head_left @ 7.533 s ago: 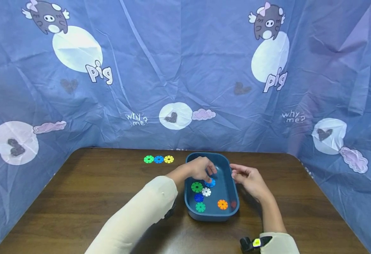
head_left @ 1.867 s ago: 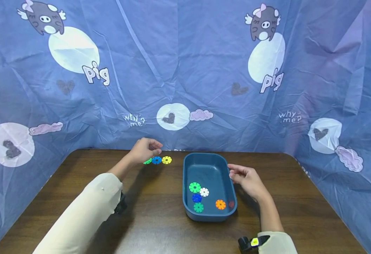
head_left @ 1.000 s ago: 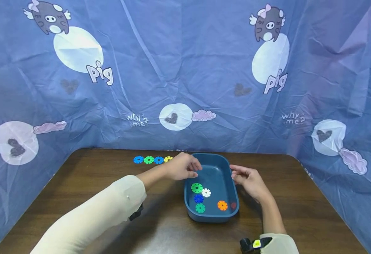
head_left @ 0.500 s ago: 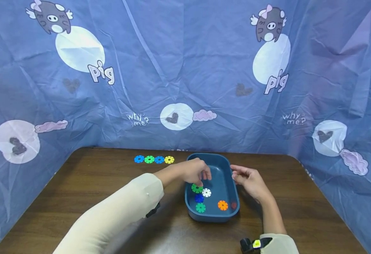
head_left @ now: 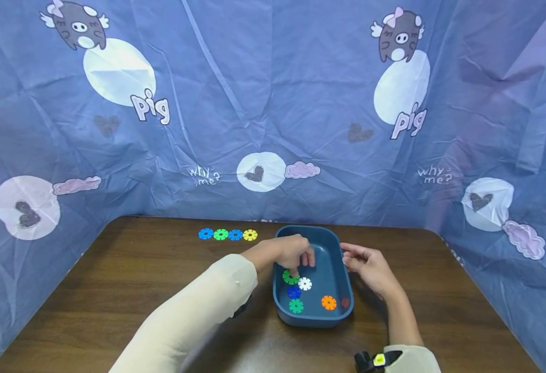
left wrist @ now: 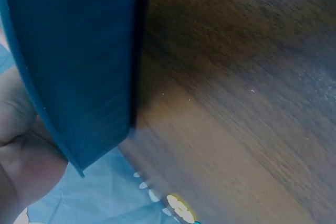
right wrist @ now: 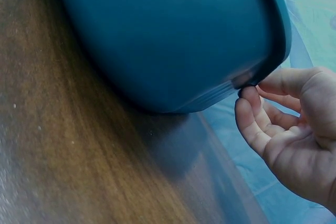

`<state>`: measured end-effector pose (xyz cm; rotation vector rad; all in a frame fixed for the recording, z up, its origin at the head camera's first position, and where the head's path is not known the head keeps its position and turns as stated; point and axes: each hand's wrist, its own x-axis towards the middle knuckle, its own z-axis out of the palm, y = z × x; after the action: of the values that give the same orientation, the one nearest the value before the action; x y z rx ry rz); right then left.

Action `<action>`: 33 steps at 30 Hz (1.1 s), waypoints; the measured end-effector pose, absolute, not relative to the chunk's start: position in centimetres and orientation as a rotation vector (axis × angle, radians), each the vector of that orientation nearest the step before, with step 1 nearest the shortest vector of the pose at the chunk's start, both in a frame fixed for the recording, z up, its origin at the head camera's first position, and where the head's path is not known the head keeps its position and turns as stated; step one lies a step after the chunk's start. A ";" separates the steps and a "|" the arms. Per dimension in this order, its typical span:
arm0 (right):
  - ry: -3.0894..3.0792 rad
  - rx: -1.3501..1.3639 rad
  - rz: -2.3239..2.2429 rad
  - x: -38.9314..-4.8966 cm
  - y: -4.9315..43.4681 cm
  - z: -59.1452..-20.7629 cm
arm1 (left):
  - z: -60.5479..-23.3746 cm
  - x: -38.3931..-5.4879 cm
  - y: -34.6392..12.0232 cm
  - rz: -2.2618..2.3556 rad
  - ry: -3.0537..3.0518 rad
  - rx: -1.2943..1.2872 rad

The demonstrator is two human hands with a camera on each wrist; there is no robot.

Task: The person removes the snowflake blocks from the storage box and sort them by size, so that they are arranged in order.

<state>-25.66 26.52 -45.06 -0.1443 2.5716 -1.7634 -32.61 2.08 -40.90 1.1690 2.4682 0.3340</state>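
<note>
A blue-grey plastic bin (head_left: pixel 312 321) stands on the wooden table, with several slotted plastic discs on its floor. My left hand (head_left: pixel 291 251) reaches over the bin's left rim, one fingertip touching the green disc (head_left: pixel 289 280); its other fingers are bent, apart from the disc. Near that disc lie a white disc (head_left: pixel 305 283), a dark blue disc (head_left: pixel 294 292) and a teal disc (head_left: pixel 296 306). An orange disc (head_left: pixel 329 302) sits nearer the right wall. With thumb and fingers, my right hand (right wrist: pixel 294 124) pinches the bin's right rim. The bin's wall hides the left fingertips in the left wrist view.
Toward the table's back edge, left of the bin, a row holds a blue disc (head_left: pixel 206 233), a light green disc (head_left: pixel 221 234), another blue disc (head_left: pixel 235 235) and a yellow disc (head_left: pixel 250 235). A patterned blue cloth (head_left: pixel 263 103) hangs behind the table.
The blue disc from the bin now lies at the row's left end. My left hand has come back from the row and down to the green disc. My right hand stays at the rim.
</note>
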 end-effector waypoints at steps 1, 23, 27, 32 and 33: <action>2.571 -0.141 -1.767 -25.7 26.5 -45.1 | -40.9 -32.6 2.2 0.318 2.467 1.161; 2.546 -0.156 -1.795 -25.6 26.4 -45.0 | -42.8 -33.0 3.9 0.256 2.602 1.110; 2.546 -0.172 -1.808 -25.5 26.3 -44.9 | -42.5 -33.0 4.1 0.340 2.538 1.069; 2.550 -0.167 -1.798 -25.5 26.3 -44.8 | -42.3 -33.0 4.1 0.343 2.514 1.031; 2.549 -0.169 -1.800 -25.5 26.3 -44.8 | -42.3 -32.9 4.1 0.342 2.517 1.026</action>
<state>-25.50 26.28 -44.84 -0.1691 2.5494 -1.8004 -32.93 4.08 -42.31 1.0257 2.5168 0.3418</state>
